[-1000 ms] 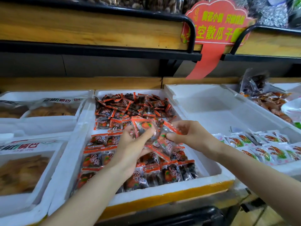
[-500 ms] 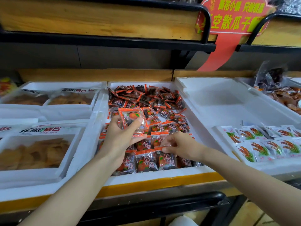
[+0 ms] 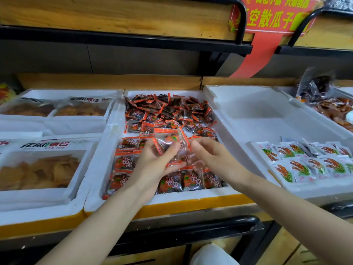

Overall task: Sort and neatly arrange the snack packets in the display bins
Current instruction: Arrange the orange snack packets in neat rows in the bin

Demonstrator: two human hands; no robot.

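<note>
The middle white foam bin (image 3: 193, 195) holds several small orange-and-clear snack packets: a loose heap (image 3: 168, 111) at the back and neat rows (image 3: 189, 180) along the front. My left hand (image 3: 154, 165) grips a bunch of these packets (image 3: 170, 140) above the bin's middle. My right hand (image 3: 215, 157) is right beside it, fingers curled and touching the lower packets of that bunch; whether it pinches one is unclear.
Left foam bins (image 3: 76, 196) hold large bags of crisps (image 3: 40, 169). The right bin (image 3: 257, 104) has rows of white packets (image 3: 305, 163) at its front. Dark packets (image 3: 336, 109) fill the far-right bin. A shelf with a red sign (image 3: 273, 18) hangs overhead.
My right hand rose from the front row of packets up to the bunch in my left hand. My left hand shifted right, toward the bin's middle, still holding its packets.
</note>
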